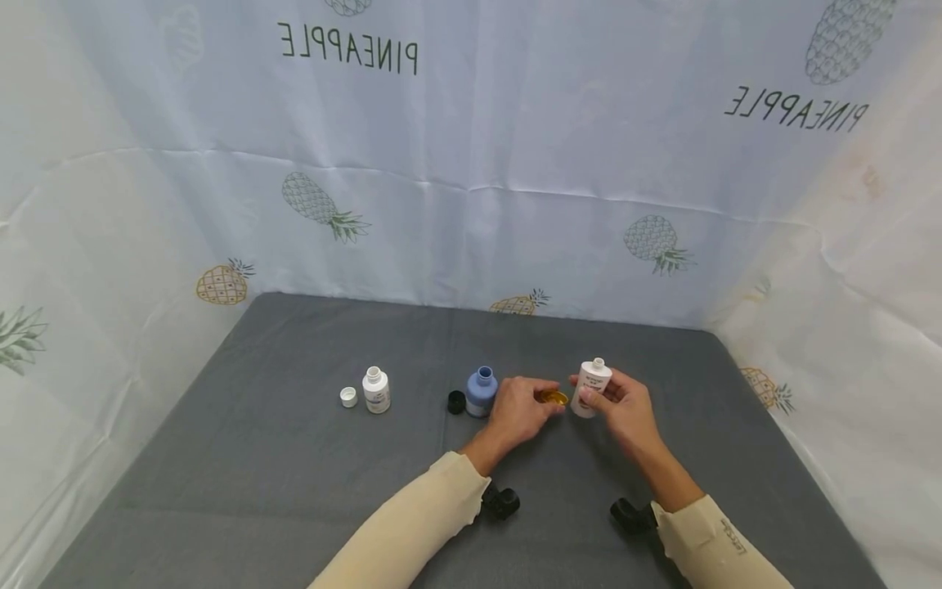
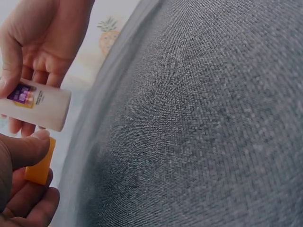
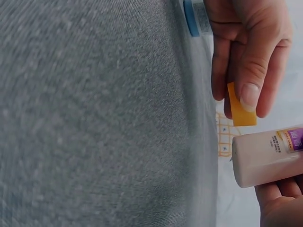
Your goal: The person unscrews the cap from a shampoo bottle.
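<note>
My left hand (image 1: 521, 406) pinches an orange-yellow cap (image 1: 553, 397) between thumb and fingers, its hollow side facing up in the head view. Just to the right, my right hand (image 1: 625, 406) grips a white bottle (image 1: 591, 386) with a purple and yellow label, its narrow neck uncovered at the top. In the left wrist view the cap (image 2: 40, 163) sits close by the bottle's base (image 2: 59, 109). The right wrist view shows the thumb flat on the cap (image 3: 242, 111), beside the bottle (image 3: 265, 156).
A blue bottle (image 1: 482, 391) with an open mouth stands left of my left hand, a black cap (image 1: 456, 402) beside it. Farther left are a small white bottle (image 1: 377, 391), uncapped, and a white cap (image 1: 348, 397). Pineapple-print curtains (image 1: 471, 229) surround the grey table (image 1: 294, 458).
</note>
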`<act>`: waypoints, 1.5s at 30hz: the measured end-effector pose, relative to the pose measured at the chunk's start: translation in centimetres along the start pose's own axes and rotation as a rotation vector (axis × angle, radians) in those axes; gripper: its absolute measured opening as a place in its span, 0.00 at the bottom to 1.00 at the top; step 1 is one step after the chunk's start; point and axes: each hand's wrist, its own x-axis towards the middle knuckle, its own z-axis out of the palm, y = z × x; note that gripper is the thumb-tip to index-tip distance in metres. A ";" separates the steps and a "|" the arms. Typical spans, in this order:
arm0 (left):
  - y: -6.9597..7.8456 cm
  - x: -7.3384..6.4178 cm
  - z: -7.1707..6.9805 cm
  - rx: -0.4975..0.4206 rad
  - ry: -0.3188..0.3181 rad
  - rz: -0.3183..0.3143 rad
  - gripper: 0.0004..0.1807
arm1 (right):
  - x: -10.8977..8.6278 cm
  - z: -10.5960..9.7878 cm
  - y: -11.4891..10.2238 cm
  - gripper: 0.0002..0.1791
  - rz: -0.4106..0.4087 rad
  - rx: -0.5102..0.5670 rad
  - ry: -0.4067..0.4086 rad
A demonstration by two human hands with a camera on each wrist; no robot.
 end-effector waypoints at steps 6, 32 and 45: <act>-0.1 0.0 0.4 0.011 -0.023 -0.017 0.18 | 0.2 -0.3 0.7 0.24 0.026 0.005 -0.008; -0.6 -0.1 1.6 0.057 -0.077 -0.039 0.16 | 0.5 -0.4 2.4 0.25 0.064 0.069 -0.048; -0.7 0.1 2.0 0.090 -0.072 -0.013 0.16 | 0.8 -0.7 2.8 0.25 0.049 0.100 -0.074</act>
